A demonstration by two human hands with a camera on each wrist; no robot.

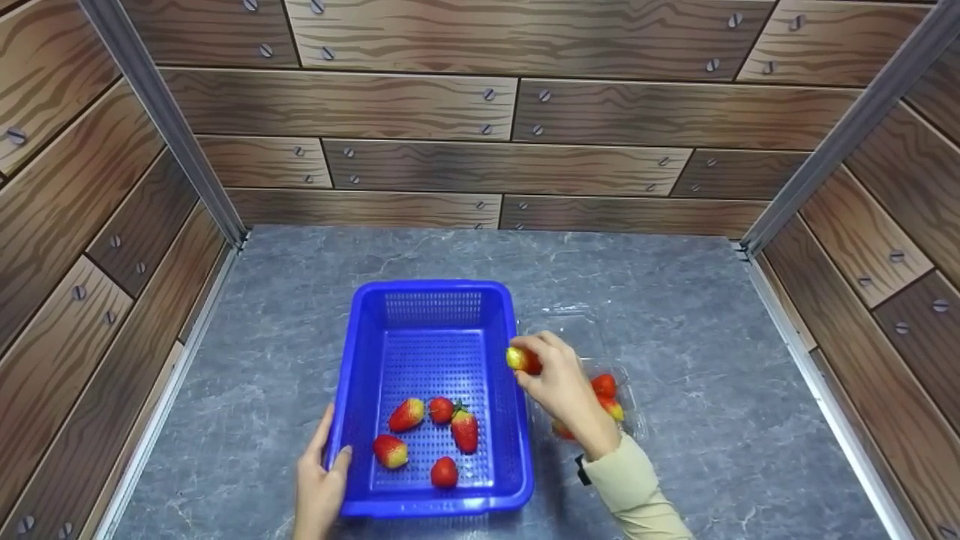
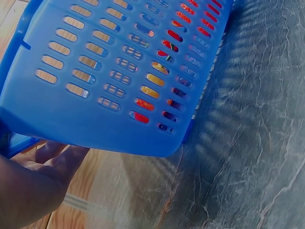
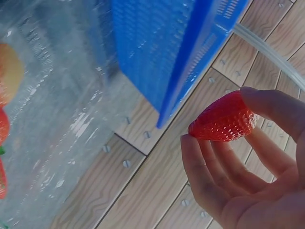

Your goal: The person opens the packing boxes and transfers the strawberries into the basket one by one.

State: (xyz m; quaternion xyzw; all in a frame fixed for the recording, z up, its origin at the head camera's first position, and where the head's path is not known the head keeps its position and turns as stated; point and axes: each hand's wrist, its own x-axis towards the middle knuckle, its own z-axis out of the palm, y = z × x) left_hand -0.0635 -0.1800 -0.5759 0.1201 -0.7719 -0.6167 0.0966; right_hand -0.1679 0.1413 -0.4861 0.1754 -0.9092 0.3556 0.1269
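A blue perforated basket stands on the grey surface with several red-and-yellow strawberries on its floor. My left hand grips the basket's left wall near the front corner, thumb over the rim. In the left wrist view the strawberries show through the slots of the basket. Just above the basket's right rim, my right hand pinches a strawberry between thumb and fingertips. The right wrist view shows the red side of this strawberry. Beneath the right forearm, a clear plastic box is partly hidden.
Several strawberries lie in the clear box, right of the basket. Its transparent lid spreads out behind it. Wood-patterned walls and metal rails enclose the grey marbled surface.
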